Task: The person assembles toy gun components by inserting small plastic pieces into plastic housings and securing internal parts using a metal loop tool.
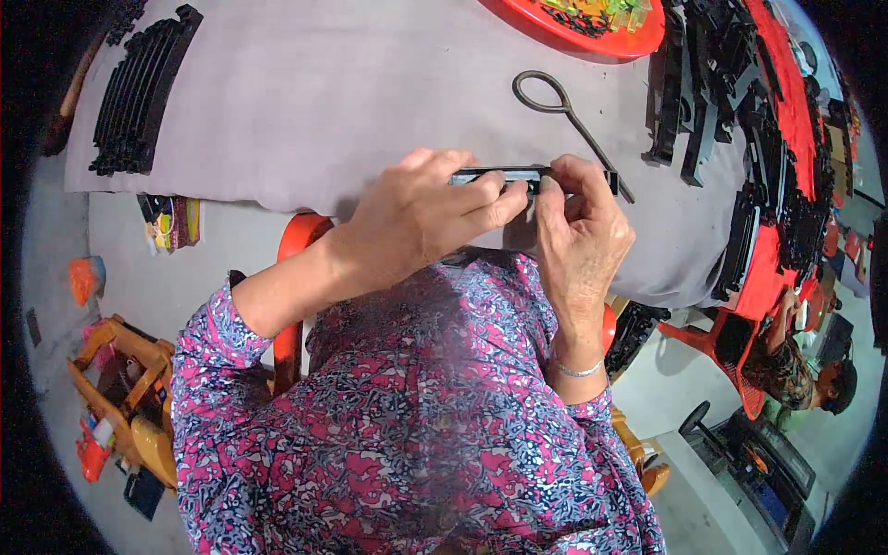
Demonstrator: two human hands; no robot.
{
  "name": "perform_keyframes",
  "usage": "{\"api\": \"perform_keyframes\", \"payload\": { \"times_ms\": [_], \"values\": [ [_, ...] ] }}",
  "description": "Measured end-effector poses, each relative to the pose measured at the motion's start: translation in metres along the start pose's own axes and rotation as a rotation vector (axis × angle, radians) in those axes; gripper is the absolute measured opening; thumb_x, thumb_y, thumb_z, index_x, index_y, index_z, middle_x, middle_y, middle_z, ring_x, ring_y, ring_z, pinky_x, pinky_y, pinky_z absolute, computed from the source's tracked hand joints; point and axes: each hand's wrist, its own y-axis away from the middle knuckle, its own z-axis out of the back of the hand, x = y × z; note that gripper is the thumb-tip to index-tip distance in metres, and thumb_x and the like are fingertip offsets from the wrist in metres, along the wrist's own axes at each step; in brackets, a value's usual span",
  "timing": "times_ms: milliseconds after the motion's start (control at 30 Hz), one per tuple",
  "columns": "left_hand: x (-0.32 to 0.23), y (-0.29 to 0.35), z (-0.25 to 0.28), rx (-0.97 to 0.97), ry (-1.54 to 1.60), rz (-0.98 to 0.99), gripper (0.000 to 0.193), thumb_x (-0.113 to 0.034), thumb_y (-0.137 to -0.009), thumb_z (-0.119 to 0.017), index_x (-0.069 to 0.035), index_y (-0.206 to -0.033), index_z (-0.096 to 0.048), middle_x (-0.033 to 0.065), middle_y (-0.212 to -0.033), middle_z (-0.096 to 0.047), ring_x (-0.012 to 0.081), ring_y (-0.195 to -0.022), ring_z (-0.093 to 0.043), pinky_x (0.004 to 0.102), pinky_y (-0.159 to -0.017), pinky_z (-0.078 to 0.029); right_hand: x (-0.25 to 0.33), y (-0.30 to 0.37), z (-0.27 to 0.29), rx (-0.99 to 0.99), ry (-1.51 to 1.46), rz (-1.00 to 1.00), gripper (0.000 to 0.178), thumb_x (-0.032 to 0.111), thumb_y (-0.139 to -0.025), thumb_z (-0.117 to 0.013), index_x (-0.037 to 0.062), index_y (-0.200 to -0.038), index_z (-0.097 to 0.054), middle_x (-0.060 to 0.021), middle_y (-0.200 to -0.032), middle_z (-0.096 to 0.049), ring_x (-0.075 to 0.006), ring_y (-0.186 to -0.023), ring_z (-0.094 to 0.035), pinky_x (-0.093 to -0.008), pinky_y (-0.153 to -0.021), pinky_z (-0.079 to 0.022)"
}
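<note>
A slim black bar-shaped part with a pale bluish strip along its face is held level between my two hands, over the near edge of the cloth-covered table. My left hand is closed on its left end, fingers curled along the front. At the other end, my right hand pinches it between thumb and bent fingers, hiding much of that end. Just beyond my right hand lies a dark metal rod tool with a looped end, its straight tip reaching past my fingers.
Stacked black plastic strips lie at the far left of the grey tablecloth. A red basin with small green, yellow and black pieces stands at the back. Many black parts crowd the right. Another person sits at far right.
</note>
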Motion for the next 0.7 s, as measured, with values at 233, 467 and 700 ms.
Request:
{"api": "perform_keyframes", "payload": {
  "times_ms": [233,467,700],
  "values": [
    [-0.004,0.003,-0.005,0.016,-0.058,0.022,0.042,-0.019,-0.085,-0.061,-0.022,-0.126,-0.061,-0.0052,-0.122,-0.058,0.0220,-0.107,-0.057,0.0369,-0.081,-0.051,-0.019,0.010,0.004,0.034,0.026,0.192,0.020,0.003,-0.080,-0.068,0.0037,-0.100,-0.067,-0.0117,-0.095,-0.065,-0.0260,-0.077,-0.066,-0.0338,-0.065,-0.053],
    [-0.004,0.001,-0.005,0.040,-0.020,0.018,0.043,-0.019,-0.086,-0.058,-0.022,-0.129,-0.060,-0.0035,-0.123,-0.059,0.0265,-0.105,-0.059,0.0391,-0.084,-0.051,-0.029,0.014,-0.003,0.068,0.176,0.324,0.029,0.005,-0.079,-0.069,0.0077,-0.108,-0.067,-0.0081,-0.101,-0.066,-0.0274,-0.085,-0.066,-0.0367,-0.073,-0.052],
    [-0.001,-0.003,-0.002,0.112,-0.009,-0.010,0.043,-0.019,-0.088,-0.055,-0.021,-0.131,-0.059,-0.0034,-0.127,-0.058,0.0277,-0.107,-0.058,0.0391,-0.086,-0.050,-0.023,0.006,0.005,0.131,0.113,0.315,0.025,0.005,-0.080,-0.069,0.0056,-0.105,-0.068,-0.0081,-0.099,-0.067,-0.0271,-0.082,-0.067,-0.0347,-0.070,-0.053]
  ]
}}
